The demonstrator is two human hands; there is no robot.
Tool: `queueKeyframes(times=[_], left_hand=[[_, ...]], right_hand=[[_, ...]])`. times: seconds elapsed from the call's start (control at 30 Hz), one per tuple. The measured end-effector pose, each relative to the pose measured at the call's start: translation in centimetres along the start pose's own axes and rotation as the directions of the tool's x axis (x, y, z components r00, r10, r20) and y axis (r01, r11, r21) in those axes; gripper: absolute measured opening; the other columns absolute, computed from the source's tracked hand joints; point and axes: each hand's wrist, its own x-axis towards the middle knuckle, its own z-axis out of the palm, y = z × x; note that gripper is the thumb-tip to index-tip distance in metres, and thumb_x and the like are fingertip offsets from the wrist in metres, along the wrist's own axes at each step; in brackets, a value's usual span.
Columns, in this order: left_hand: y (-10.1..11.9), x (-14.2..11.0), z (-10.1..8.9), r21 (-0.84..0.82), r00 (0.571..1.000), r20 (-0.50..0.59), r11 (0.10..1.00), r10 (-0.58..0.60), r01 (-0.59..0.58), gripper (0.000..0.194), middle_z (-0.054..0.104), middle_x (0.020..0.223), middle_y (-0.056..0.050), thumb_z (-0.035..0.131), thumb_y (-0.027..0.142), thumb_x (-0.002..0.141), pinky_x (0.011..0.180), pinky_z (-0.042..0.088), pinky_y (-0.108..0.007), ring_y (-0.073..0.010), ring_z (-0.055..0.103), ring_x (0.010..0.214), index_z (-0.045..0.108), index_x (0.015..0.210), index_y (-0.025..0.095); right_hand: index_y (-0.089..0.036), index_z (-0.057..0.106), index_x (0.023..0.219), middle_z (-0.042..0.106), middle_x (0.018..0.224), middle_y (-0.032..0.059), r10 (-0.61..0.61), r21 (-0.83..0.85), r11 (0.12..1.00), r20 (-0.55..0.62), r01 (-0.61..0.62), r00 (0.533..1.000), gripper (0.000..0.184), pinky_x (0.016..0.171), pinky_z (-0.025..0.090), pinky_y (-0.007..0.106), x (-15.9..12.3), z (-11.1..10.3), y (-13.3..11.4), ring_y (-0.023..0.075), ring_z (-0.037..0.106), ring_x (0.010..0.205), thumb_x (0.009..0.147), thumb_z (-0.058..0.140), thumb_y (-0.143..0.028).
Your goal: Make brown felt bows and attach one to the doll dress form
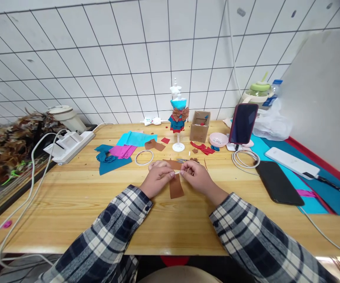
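A small brown piece of crepe paper or cloth (176, 188) hangs or lies below my fingertips, its lower end on the wooden table. My left hand (158, 179) is closed, thumb and finger pinching the piece's upper edge. Facing it, my right hand (197, 177) is also closed in a pinch at the same edge. Something narrow and whitish shows between the fingertips, too small to name. Just behind the hands lie another brown piece (172, 164) and scissors (182, 160), partly hidden. Left of them is a white tape roll (144, 157).
A mini dress form (178, 114) wears a blue, red and brown outfit. Behind stand a cardboard box (200, 125), a pink bowl (218, 139) and a propped phone (243, 124). Coloured sheets (115, 165) lie left. A black phone (278, 182) and power strip (69, 147) flank the workspace.
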Motion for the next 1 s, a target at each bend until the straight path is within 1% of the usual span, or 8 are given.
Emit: queueKeyframes(times=[0.17,0.3,0.37,0.43,0.5,0.6,0.87,1.0], left_hand=[[0.0,0.0,-0.5,-0.08,0.998,0.001,0.995,0.065,-0.065,0.041,0.06,0.081,-0.005,0.045,0.048,0.09,0.083,0.039,-0.034,-0.0195,0.053,0.085,0.073,0.075,0.021],[-0.2,-0.1,-0.5,-0.177,0.997,-0.074,0.984,-0.016,0.002,0.041,0.061,0.08,-0.005,0.047,0.049,0.09,0.084,0.041,-0.035,-0.0202,0.055,0.085,0.074,0.075,0.02],[-0.4,-0.2,-0.4,-0.231,0.991,-0.12,0.972,-0.061,0.032,0.04,0.062,0.082,-0.006,0.047,0.048,0.09,0.086,0.042,-0.035,-0.021,0.056,0.087,0.075,0.08,0.02],[-0.7,-0.2,-0.2,-0.287,0.988,-0.127,0.957,-0.085,0.045,0.038,0.064,0.088,-0.007,0.046,0.045,0.091,0.089,0.042,-0.036,-0.0219,0.057,0.092,0.075,0.093,0.02],[-0.8,-0.2,0.0,-0.34,0.992,-0.105,0.94,-0.075,0.035,0.038,0.064,0.097,-0.007,0.043,0.043,0.094,0.094,0.041,-0.038,-0.0225,0.057,0.098,0.072,0.105,0.021],[-0.8,-0.3,0.3,-0.376,0.995,-0.088,0.927,-0.036,0.0,0.038,0.064,0.102,-0.007,0.04,0.04,0.095,0.097,0.04,-0.039,-0.0227,0.055,0.103,0.07,0.111,0.021],[-0.4,-0.3,0.9,-0.25,0.998,-0.062,0.968,0.022,-0.037,0.034,0.065,0.094,-0.008,0.043,0.038,0.093,0.088,0.04,-0.038,-0.0224,0.054,0.094,0.072,0.1,0.02],[-0.2,-0.3,1.1,-0.091,0.996,-0.082,0.995,0.039,-0.047,0.029,0.065,0.089,-0.006,0.046,0.034,0.092,0.083,0.039,-0.036,-0.0209,0.053,0.089,0.072,0.096,0.021]], right_hand=[[-0.019,0.06,0.079,0.055,0.069,-0.0025,0.065,0.136,0.988,0.011,-0.066,0.998,0.011,0.053,0.037,0.024,0.0,0.5,0.3,0.0102,0.043,0.054,0.076,0.058,-0.03],[-0.02,0.052,0.117,0.059,0.081,-0.002,0.12,0.217,0.971,-0.095,-0.098,0.988,0.044,0.05,0.038,0.024,0.3,0.2,1.1,0.0075,0.04,0.047,0.075,0.061,-0.032],[-0.02,0.048,0.124,0.059,0.082,-0.0022,0.091,0.144,0.988,-0.208,-0.062,0.974,0.05,0.05,0.039,0.024,0.3,-0.4,1.2,0.0075,0.041,0.047,0.076,0.061,-0.03],[-0.02,0.057,0.113,0.06,0.082,-0.0003,-0.058,-0.022,0.998,-0.279,0.054,0.958,0.034,0.054,0.041,0.025,0.1,-0.9,0.8,0.0095,0.047,0.052,0.08,0.06,-0.028],[-0.021,0.064,0.1,0.063,0.085,0.0028,-0.255,-0.186,0.959,-0.25,0.212,0.934,0.018,0.064,0.045,0.027,-0.3,-1.1,0.1,0.0133,0.055,0.066,0.084,0.057,-0.027],[-0.023,0.068,0.101,0.067,0.092,0.0045,-0.405,-0.314,0.883,-0.134,0.349,0.904,0.019,0.075,0.046,0.028,-0.8,-0.7,-0.8,0.0168,0.061,0.086,0.09,0.054,-0.028],[-0.022,0.069,0.097,0.069,0.094,0.0055,-0.43,-0.467,0.814,-0.084,0.346,0.899,0.021,0.073,0.046,0.027,-0.9,0.2,-0.5,0.0167,0.062,0.087,0.093,0.049,-0.028],[-0.023,0.069,0.094,0.069,0.09,0.0044,-0.435,-0.543,0.766,-0.045,0.343,0.899,0.022,0.065,0.043,0.026,-0.9,0.2,-0.5,0.016,0.062,0.082,0.093,0.048,-0.028]])
